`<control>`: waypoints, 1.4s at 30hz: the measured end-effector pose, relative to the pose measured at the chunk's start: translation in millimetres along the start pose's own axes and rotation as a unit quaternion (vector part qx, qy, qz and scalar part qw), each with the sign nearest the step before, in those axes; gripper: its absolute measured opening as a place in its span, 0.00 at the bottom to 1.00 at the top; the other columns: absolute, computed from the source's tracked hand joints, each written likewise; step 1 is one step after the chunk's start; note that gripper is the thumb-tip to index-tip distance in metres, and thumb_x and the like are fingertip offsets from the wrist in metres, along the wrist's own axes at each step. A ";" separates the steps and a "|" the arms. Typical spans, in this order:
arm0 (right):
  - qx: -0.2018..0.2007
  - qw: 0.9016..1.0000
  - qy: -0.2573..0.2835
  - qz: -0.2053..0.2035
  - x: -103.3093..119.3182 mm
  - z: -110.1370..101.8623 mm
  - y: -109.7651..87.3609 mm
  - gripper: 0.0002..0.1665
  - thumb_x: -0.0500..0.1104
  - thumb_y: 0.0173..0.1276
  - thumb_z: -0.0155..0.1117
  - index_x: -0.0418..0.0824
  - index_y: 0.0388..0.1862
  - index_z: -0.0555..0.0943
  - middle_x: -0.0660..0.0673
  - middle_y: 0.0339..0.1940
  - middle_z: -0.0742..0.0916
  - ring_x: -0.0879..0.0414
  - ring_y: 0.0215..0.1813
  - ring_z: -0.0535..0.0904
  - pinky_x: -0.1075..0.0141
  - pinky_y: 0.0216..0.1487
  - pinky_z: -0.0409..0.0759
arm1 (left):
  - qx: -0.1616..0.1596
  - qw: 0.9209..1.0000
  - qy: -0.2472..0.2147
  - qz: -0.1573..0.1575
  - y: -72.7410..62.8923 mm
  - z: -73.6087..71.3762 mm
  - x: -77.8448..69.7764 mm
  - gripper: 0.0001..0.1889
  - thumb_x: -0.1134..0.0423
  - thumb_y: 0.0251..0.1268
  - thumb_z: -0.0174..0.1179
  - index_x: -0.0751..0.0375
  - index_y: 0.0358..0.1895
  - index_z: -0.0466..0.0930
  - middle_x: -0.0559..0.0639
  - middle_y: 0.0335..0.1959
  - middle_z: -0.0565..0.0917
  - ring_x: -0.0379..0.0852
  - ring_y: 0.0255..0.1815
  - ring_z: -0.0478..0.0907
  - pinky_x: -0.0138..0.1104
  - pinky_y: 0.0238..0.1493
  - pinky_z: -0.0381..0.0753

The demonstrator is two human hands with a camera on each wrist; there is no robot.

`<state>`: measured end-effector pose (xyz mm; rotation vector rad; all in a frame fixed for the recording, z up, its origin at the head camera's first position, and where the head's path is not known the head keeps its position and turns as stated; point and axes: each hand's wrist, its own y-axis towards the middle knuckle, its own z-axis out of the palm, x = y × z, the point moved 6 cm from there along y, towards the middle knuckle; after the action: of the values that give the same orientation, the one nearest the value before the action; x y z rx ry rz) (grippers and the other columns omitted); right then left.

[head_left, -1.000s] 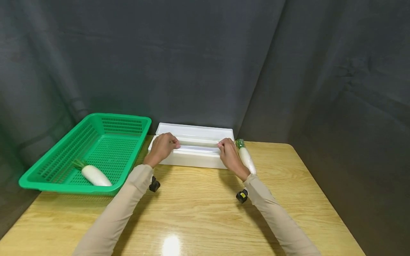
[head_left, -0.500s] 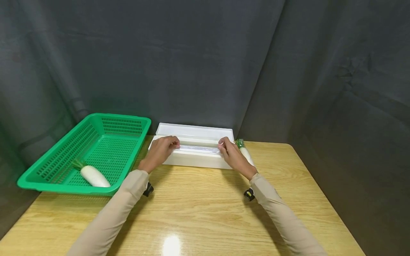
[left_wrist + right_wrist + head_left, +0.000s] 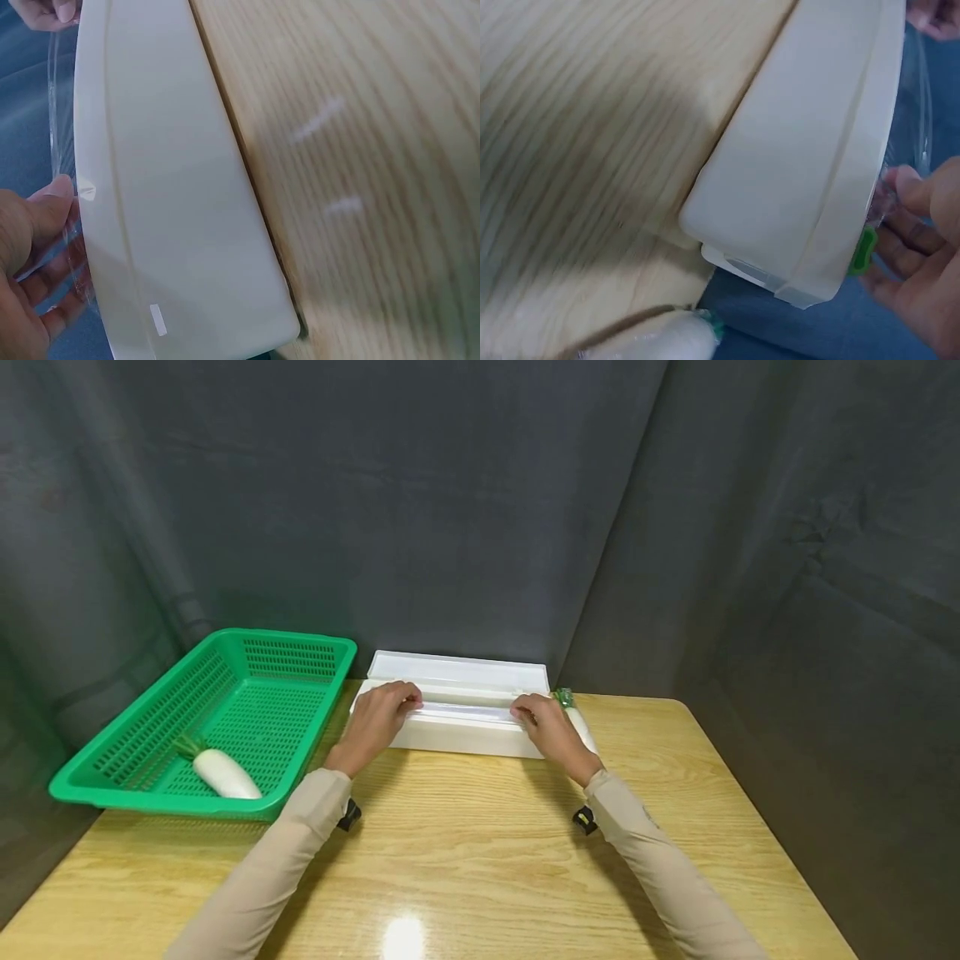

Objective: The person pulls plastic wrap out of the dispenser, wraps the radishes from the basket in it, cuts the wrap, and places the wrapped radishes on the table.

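Beige sleeves [image 3: 262,852] extend over the pale wood bench [image 3: 465,860]. Toward the left sits a green basket [image 3: 172,802], a white radish [image 3: 225,774] lying near its front corner. Farther in, a long white box [image 3: 465,740] stands on the bench; a second radish [image 3: 580,725], seemingly wrapped, lies just off its right end. Clear film [image 3: 467,712] spans the box top between the two hands. Fingers of the left hand [image 3: 378,717] pinch it against the thumb; those of the right hand [image 3: 551,731] do likewise, well apart. By its look the film is nearly weightless, limp and apt to cling, crease or split, so both ends of its edge make the best hold, with even tension. The box seems stiff and light, likely to slide if tugged. Behind are its tipped-back lid [image 3: 461,670] and a dark curtain [image 3: 420,510].
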<state>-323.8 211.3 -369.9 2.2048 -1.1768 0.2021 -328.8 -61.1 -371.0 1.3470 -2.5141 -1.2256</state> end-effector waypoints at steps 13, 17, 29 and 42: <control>-0.069 0.995 -0.040 -0.064 18.4 -8.5 -5.4 0.07 0.32 0.78 0.61 0.31 0.44 0.85 0.39 0.38 0.89 0.47 0.41 0.85 0.55 0.44 0.85 | -0.013 0.999 0.032 0.006 -10.7 -2.8 -0.5 0.02 0.70 0.64 0.72 0.64 0.38 0.91 0.55 0.35 0.88 0.57 0.35 0.86 0.49 0.41 0.84; -0.073 0.994 -0.037 -0.069 20.2 -9.8 -6.0 0.07 0.32 0.78 0.60 0.31 0.44 0.85 0.38 0.38 0.88 0.46 0.41 0.85 0.55 0.45 0.85 | -0.039 0.999 0.032 0.004 -13.7 -9.2 -0.1 0.03 0.73 0.64 0.71 0.64 0.38 0.90 0.56 0.36 0.89 0.58 0.37 0.86 0.51 0.40 0.85; -0.020 0.984 -0.116 -0.134 21.0 -7.8 -21.4 0.09 0.27 0.73 0.65 0.31 0.51 0.83 0.39 0.46 0.89 0.46 0.49 0.85 0.56 0.50 0.85 | -0.113 0.993 0.041 0.019 -9.5 -26.5 -9.5 0.03 0.69 0.70 0.68 0.62 0.36 0.89 0.54 0.34 0.87 0.60 0.34 0.85 0.52 0.34 0.84; -0.094 0.994 -0.023 -0.040 8.4 -19.2 -17.8 0.08 0.28 0.77 0.60 0.30 0.51 0.81 0.37 0.45 0.85 0.48 0.43 0.84 0.56 0.42 0.85 | -0.130 0.991 0.033 0.023 -10.0 -33.9 -16.7 0.02 0.69 0.68 0.69 0.63 0.38 0.90 0.55 0.34 0.87 0.60 0.33 0.86 0.51 0.33 0.83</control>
<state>-301.8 224.0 -359.4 2.0956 -1.0828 0.0051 -298.9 -73.4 -349.0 1.2394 -2.2344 -1.4144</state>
